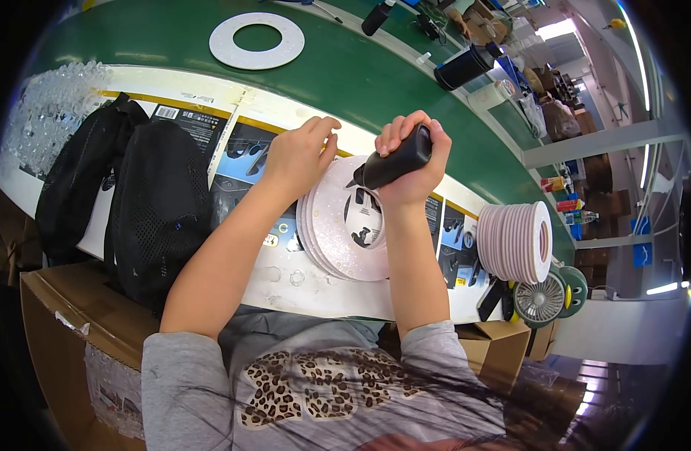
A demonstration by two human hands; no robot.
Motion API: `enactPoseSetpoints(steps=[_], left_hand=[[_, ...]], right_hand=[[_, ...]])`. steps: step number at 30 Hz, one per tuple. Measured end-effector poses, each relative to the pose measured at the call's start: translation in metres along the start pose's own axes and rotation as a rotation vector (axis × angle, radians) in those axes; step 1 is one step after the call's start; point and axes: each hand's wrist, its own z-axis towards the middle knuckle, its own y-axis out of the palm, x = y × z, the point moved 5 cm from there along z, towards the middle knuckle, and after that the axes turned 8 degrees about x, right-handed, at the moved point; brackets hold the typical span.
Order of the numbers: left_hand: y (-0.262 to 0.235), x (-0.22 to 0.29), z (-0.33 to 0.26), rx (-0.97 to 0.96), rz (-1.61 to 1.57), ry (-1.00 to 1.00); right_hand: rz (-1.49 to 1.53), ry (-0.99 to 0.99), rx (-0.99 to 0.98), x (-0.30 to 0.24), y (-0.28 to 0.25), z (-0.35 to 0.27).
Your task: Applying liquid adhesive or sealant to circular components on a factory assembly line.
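Note:
My right hand point(413, 161) is wrapped round a black squeeze bottle point(394, 161), tilted so its narrow nozzle points down and left. Under the nozzle lies a short stack of flat white speckled rings point(330, 225), each with a large round hole. At the stack's far left edge my left hand point(304, 154) hovers with thumb and fingers curled together. Whether anything small is between those fingertips cannot be made out. Printed card showing dark shapes is visible through the rings' hole.
A taller stack of rings point(515, 240) stands at the right beside a small fan point(541, 301). One loose ring point(219, 45) lies on the green table point(345, 56). Black mesh pouches point(161, 203) and clear plastic pieces point(48, 120) are at the left. A cardboard box point(82, 301) stands below.

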Motion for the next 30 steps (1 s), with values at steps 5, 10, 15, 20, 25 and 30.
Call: enactPoseSetpoints(steps=[5, 10, 15, 20, 25, 30], left_hand=[[-0.001, -0.001, 0.0, 0.001, -0.002, -0.001], [-0.004, 0.002, 0.002, -0.002, -0.007, -0.036], [-0.031, 0.018, 0.01, 0.228, -0.087, 0.094], [-0.06, 0.053, 0.014, 0.395, -0.216, 0.228], [-0.055, 0.112, 0.012, -0.134, -0.156, 0.213], [-0.023, 0.156, -0.043, -0.632, -0.003, 0.436]], right_hand=[[0.015, 0.007, 0.009, 0.001, 0.0, 0.0], [0.045, 0.01, 0.074, -0.002, -0.006, 0.003], [0.16, 0.056, 0.236, -0.01, -0.029, 0.007], [0.384, 0.122, 0.352, -0.025, -0.066, 0.009], [0.606, 0.208, 0.555, -0.04, -0.13, 0.003], [0.782, 0.177, 0.511, -0.039, -0.176, -0.011]])
